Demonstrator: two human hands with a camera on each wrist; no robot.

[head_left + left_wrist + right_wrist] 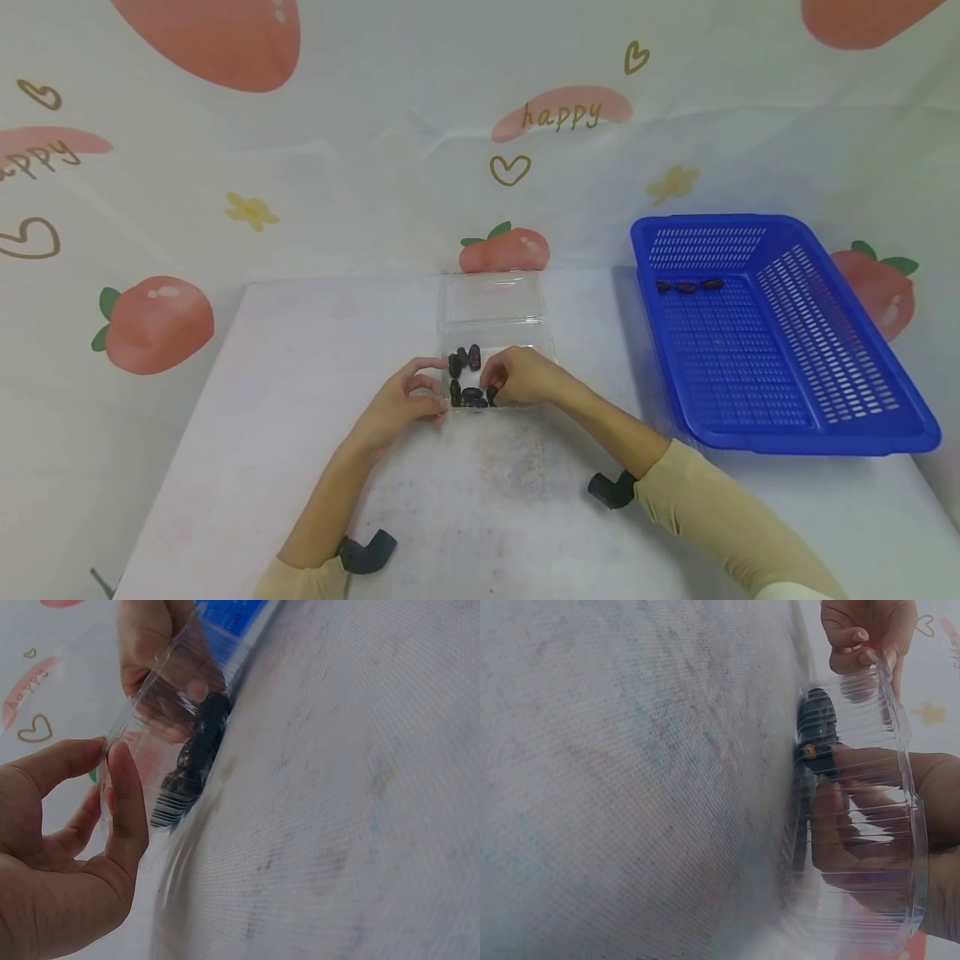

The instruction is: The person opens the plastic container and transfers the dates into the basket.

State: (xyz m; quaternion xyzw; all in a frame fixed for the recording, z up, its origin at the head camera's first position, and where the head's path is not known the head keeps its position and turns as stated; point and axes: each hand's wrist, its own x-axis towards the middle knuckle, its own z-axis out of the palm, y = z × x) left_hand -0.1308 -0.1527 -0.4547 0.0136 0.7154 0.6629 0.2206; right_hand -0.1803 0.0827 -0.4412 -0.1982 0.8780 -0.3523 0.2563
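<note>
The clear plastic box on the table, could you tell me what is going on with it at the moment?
A person's left hand pinches the left rim of the open clear box, which holds several dark dates. The right hand reaches inside, fingers curled on one of the dates. Three more dates lie in the blue basket to the right.

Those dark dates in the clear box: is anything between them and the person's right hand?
No. The clear box lies open, its lid folded back, and the right hand is already inside, fingers on a date. The left hand holds the box's left rim.
</note>
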